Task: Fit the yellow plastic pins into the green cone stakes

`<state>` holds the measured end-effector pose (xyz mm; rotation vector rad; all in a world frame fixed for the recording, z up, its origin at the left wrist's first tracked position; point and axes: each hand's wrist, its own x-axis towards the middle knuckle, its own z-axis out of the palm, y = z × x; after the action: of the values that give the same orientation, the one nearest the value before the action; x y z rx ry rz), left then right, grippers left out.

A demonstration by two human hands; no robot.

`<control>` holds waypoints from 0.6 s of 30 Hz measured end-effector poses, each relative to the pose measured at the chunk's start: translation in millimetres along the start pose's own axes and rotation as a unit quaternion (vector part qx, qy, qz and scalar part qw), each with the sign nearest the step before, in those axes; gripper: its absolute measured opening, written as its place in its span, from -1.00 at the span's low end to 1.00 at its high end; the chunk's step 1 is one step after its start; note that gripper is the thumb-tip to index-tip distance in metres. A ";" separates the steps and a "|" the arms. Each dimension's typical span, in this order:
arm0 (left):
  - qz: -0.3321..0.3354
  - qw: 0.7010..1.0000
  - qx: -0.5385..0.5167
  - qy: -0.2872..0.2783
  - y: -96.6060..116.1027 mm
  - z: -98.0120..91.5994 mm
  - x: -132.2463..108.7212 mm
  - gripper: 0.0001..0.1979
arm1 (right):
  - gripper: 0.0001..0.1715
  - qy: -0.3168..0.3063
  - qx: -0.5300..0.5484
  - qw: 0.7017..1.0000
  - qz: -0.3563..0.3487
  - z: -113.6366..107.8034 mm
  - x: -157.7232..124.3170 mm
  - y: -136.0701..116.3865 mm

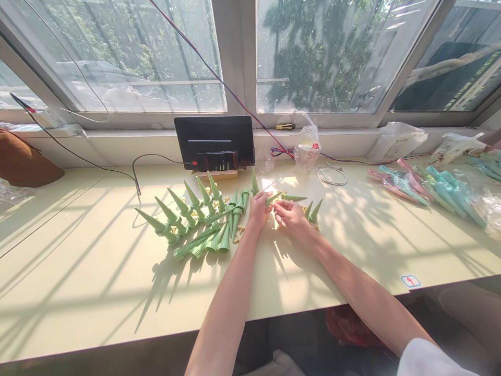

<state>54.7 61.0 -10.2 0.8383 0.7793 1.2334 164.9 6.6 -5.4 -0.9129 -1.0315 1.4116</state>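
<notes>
Green plastic dominates the head view: a green cone (273, 198) sits at the far middle of the pale table (97, 271), raised just off the surface between both hands. The left hand (258, 209) is curled shut around the cone's wider end. The right hand (289, 214) has its fingers bunched, with the tips meeting the same cone. Whether a small piece is also nipped there is too small to tell. Judging by this, one cone is being worked at the fingertips, midway through a pile. Any further handling calls for a steady pinch and close alignment of the two hands, since the part is slim and tapered. Left of the hands a row of standing cones (183, 211) points upward, and a bundle of lying cones (219, 237) fans out just beside the left wrist, with small yellow pieces (239, 232) scattered among them. A few loose cones (315, 209) lie near the right hand. The lying bundle crowds the left forearm's side. Farther back are a dark screen (214, 138), a plastic bag (308, 146) and a white cable coil (332, 175). Teal and pink bagged items (430, 188) lie well apart at the right.
</notes>
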 end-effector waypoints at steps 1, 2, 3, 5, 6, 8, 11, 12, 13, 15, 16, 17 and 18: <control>-0.001 1.000 0.000 0.002 0.3 0.0 0.0 -0.71 | -0.55 -0.001 0.008 1.000 0.005 0.6 0.1 -0.7; -0.002 1.000 -0.001 0.003 0.5 0.0 0.0 -0.72 | -0.56 -0.002 0.014 1.000 0.008 1.2 0.0 -1.5; -0.002 1.000 -0.002 0.004 0.8 0.0 -0.1 -0.72 | -0.56 -0.003 0.020 1.000 0.012 1.6 -0.1 -2.5; 0.000 1.000 -0.003 0.005 1.2 0.2 -0.2 -0.73 | -0.58 -0.006 0.032 0.999 0.020 1.9 -0.5 -4.5; 0.001 1.000 -0.005 0.004 1.3 0.3 -0.3 -0.72 | -0.58 -0.006 0.039 0.999 0.026 1.8 -0.7 -5.4; 0.002 1.000 -0.008 0.004 1.4 0.4 -0.4 -0.71 | -0.59 -0.006 0.051 0.998 0.040 1.4 -1.4 -6.5; 0.002 1.000 -0.014 0.004 1.1 0.1 -0.2 -0.70 | -0.56 0.000 0.043 0.998 0.041 1.5 -2.1 -5.1; 0.002 1.000 -0.016 0.004 0.9 -0.1 0.0 -0.69 | -0.55 0.003 0.030 0.999 0.033 1.9 -2.1 -3.7; 0.002 1.000 -0.019 0.004 0.7 -0.4 0.1 -0.68 | -0.54 0.009 0.013 1.000 0.021 2.4 -2.0 -2.1; -0.002 1.000 -0.025 0.003 0.3 -0.9 0.3 -0.65 | -0.51 0.027 -0.033 0.999 -0.010 3.7 -1.8 1.7; -0.005 1.000 -0.029 0.005 0.1 -1.1 0.3 -0.64 | -0.51 0.036 -0.056 0.997 -0.026 4.3 -1.8 3.4; -0.008 0.999 -0.033 0.007 0.1 -1.2 0.2 -0.64 | -0.51 0.042 -0.081 0.995 -0.042 4.8 -1.9 5.0; -0.011 0.999 -0.037 0.010 0.1 -1.3 0.0 -0.63 | -0.52 0.045 -0.105 0.992 -0.056 5.2 -2.3 6.2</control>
<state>53.5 61.1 -10.7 0.7555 0.7531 1.2452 158.2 3.8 -9.7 -1.0439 -1.1590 1.1730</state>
